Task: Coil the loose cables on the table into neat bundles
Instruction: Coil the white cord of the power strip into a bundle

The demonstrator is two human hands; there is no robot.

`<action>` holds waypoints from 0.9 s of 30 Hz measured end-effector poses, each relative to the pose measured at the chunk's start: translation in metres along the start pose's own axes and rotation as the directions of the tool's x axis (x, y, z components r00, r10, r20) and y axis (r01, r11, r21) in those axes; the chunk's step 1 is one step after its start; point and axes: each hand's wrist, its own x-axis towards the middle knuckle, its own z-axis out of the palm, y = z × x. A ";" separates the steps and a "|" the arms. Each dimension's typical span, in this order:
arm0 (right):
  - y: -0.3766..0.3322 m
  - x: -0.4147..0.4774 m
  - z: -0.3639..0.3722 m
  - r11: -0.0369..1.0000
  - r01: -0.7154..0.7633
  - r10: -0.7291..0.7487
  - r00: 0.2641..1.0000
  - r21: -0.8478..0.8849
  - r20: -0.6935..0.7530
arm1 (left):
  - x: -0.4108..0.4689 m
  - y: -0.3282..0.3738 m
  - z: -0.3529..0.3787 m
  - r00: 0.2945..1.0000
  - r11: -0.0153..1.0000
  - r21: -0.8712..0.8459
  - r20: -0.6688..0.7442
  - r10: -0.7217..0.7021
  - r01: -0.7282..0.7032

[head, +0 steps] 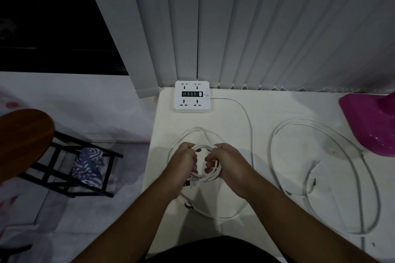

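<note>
A small coil of white cable [205, 148] is held above the white table [267, 109], near its left side. My left hand [183, 161] grips the coil's left side and my right hand [224, 161] grips its right side. A plug end [193, 182] hangs below the coil. A loose strand of the same cable [224, 216] trails on the table under my wrists. A second white cable [333, 141] lies in a wide loose loop on the right half of the table.
A white power strip [191, 96] sits at the table's back edge, its cord [249, 121] running forward. A magenta plastic object [372, 121] stands at the far right. Vertical blinds [256, 28] hang behind. A wooden stool [23, 136] is on the left.
</note>
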 end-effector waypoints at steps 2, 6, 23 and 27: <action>-0.003 0.003 0.000 1.000 0.022 -0.022 1.000 0.012 -0.016 | 0.001 0.005 -0.001 0.998 0.999 -0.043 0.056 0.027 -0.025; -0.010 0.008 0.001 0.985 -0.020 0.046 0.988 0.173 -0.145 | 0.000 0.007 -0.008 0.975 0.923 -0.382 0.217 0.041 0.046; 0.005 0.006 0.008 0.965 -0.185 0.211 0.968 0.186 -0.137 | -0.006 -0.018 0.019 0.993 0.710 -0.700 -0.003 -0.118 0.082; 0.010 0.004 0.008 0.974 -0.161 0.169 0.985 0.156 -0.038 | -0.001 -0.016 0.015 0.991 0.740 -0.672 -0.088 -0.098 0.013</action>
